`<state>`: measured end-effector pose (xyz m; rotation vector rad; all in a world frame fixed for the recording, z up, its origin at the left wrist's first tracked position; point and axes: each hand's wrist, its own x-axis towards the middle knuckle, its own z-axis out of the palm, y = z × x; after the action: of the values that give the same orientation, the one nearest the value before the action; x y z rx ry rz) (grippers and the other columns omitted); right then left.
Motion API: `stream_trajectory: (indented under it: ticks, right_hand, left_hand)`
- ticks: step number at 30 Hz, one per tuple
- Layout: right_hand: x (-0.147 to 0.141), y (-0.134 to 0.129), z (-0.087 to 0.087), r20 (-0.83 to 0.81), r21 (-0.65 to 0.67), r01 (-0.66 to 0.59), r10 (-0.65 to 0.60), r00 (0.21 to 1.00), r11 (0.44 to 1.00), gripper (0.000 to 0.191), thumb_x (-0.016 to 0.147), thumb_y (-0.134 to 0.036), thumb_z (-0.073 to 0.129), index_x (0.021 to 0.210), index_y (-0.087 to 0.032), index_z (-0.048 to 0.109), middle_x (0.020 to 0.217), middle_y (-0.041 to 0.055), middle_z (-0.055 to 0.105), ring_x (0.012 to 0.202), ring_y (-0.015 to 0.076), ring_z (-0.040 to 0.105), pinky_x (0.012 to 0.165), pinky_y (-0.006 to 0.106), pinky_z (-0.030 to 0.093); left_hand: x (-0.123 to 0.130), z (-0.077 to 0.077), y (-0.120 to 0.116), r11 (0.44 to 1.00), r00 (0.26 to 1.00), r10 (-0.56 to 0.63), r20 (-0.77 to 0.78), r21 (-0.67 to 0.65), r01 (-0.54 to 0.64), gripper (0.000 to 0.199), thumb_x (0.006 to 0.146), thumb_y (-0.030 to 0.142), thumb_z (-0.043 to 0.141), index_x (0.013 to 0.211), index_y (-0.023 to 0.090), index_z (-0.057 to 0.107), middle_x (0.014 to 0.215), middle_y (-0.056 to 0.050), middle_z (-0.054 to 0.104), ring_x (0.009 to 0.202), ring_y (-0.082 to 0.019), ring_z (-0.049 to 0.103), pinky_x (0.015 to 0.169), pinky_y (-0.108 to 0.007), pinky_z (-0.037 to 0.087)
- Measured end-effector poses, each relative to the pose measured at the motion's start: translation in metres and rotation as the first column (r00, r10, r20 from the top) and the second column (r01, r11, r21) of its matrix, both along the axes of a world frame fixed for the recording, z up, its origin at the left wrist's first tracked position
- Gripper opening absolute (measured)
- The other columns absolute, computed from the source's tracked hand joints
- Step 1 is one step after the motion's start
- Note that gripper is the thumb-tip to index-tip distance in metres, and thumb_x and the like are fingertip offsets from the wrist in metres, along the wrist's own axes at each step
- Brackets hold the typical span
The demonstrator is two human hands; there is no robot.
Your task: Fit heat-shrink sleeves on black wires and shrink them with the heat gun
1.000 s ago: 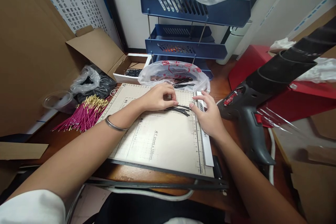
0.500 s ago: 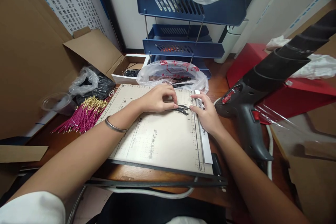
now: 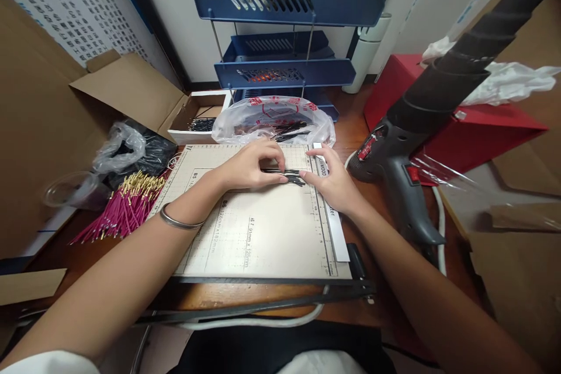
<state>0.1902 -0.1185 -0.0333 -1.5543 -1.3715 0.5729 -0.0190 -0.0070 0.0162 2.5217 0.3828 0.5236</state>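
Observation:
A small bundle of thin black pieces point(image 3: 294, 178) lies over the upper part of a cream cutting board point(image 3: 272, 234) printed with size lines. My left hand point(image 3: 256, 165) is closed round the bundle's left part, thumb along its near side. From the right, my right hand point(image 3: 331, 178) touches the bundle's right end with its thumb, while its index finger is stretched out and apart above the white strip point(image 3: 339, 239). Part of the bundle is hidden under my left fingers.
Magenta wires with gold ends point(image 3: 127, 204) lie left of the board. Behind it are a plastic bag point(image 3: 324, 123) of black pieces, an open box point(image 3: 175, 127) and blue shelves point(image 3: 284, 73). A heat gun point(image 3: 403, 187) and red box point(image 3: 486, 134) stand right.
The whole view has shifted, so most things appear farther left. My right thumb now reaches across the bundle's right end, and more of the black pieces shows under my left fingers.

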Motion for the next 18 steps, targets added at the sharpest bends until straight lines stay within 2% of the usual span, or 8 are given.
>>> stream_trajectory:
  ticks: [5,7,10,13,18]
  right_hand:
    - [-0.002,-0.003,0.006,0.045,0.033,0.029,-0.031,0.998,0.999,0.031,0.078,-0.036,0.074,0.106,-0.024,0.067,0.16,0.0164,0.046,0.157,0.0334,0.034,0.125,0.062,0.029]
    - [-0.002,-0.005,0.01,0.102,0.074,-0.001,-0.006,0.995,0.997,0.02,0.078,-0.031,0.073,0.097,-0.025,0.069,0.164,0.0128,0.042,0.157,0.0343,0.035,0.125,0.063,0.029]
    - [-0.002,-0.007,0.015,0.187,0.104,-0.069,0.049,0.981,0.992,0.005,0.077,-0.024,0.072,0.081,-0.025,0.072,0.163,0.0062,0.045,0.155,0.0358,0.037,0.126,0.065,0.026]
    - [-0.002,-0.007,0.016,0.23,0.101,-0.081,0.056,0.972,0.992,0.005,0.076,-0.022,0.073,0.076,-0.026,0.075,0.16,0.0039,0.049,0.154,0.0366,0.038,0.126,0.066,0.025]
    - [0.0,-0.006,0.014,0.264,0.115,-0.084,0.051,0.963,0.99,0.006,0.08,-0.025,0.073,0.076,-0.026,0.078,0.157,0.0052,0.054,0.153,0.0369,0.039,0.128,0.065,0.025]
  left_hand:
    - [0.001,0.0,-0.002,1.0,1.0,-0.011,-0.008,-0.019,0.011,0.026,0.09,0.043,0.073,0.078,0.019,0.071,0.096,-0.005,0.072,0.097,-0.021,0.062,0.094,-0.037,0.044]
    - [0.001,0.0,-0.002,1.0,1.0,-0.011,-0.008,-0.023,0.01,0.025,0.091,0.041,0.071,0.077,0.019,0.071,0.096,-0.006,0.072,0.097,-0.022,0.062,0.095,-0.037,0.045]
    - [0.001,0.0,-0.002,1.0,1.0,-0.002,-0.009,-0.029,0.002,0.025,0.09,0.041,0.072,0.077,0.019,0.071,0.097,-0.006,0.072,0.097,-0.022,0.062,0.095,-0.038,0.045]
    - [0.002,-0.001,-0.002,0.999,1.0,-0.006,-0.005,-0.032,0.006,0.024,0.089,0.041,0.072,0.078,0.02,0.072,0.097,-0.005,0.072,0.097,-0.021,0.063,0.096,-0.038,0.046]
    - [0.001,-0.001,-0.001,0.999,1.0,-0.009,0.003,-0.036,0.009,0.025,0.09,0.041,0.073,0.078,0.019,0.072,0.096,-0.006,0.073,0.096,-0.021,0.064,0.094,-0.038,0.046]
